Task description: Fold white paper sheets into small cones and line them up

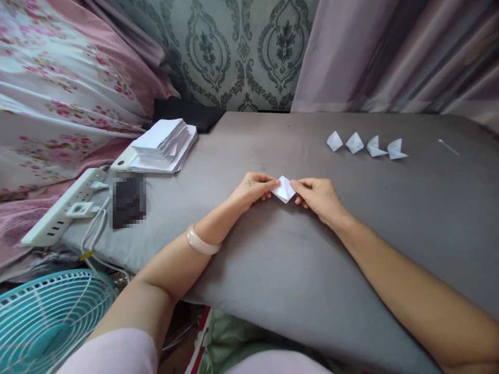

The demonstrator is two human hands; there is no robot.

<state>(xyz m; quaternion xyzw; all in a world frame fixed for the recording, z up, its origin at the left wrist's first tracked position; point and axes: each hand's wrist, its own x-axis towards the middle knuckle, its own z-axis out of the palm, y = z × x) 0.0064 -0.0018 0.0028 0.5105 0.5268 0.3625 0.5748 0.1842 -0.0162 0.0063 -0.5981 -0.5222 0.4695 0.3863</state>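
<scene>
A small white folded paper (285,191), diamond-shaped with a crease down its middle, is held just above the grey-covered surface. My left hand (255,188) pinches its left corner between thumb and fingers. On the opposite corner, my right hand (315,196) has a like pinch. Farther back to the right stand several folded paper boats in a row, among them a leftmost boat (334,141) and a rightmost boat (396,149). The fingertips behind the held paper are partly hidden.
A stack of white paper (161,143) lies at the back left, before a black cloth (191,113). Left of me are a power strip (58,210) with cables and a blurred-out dark object (128,200). A teal fan (54,324) stands below. A thin stick (449,147) lies far right.
</scene>
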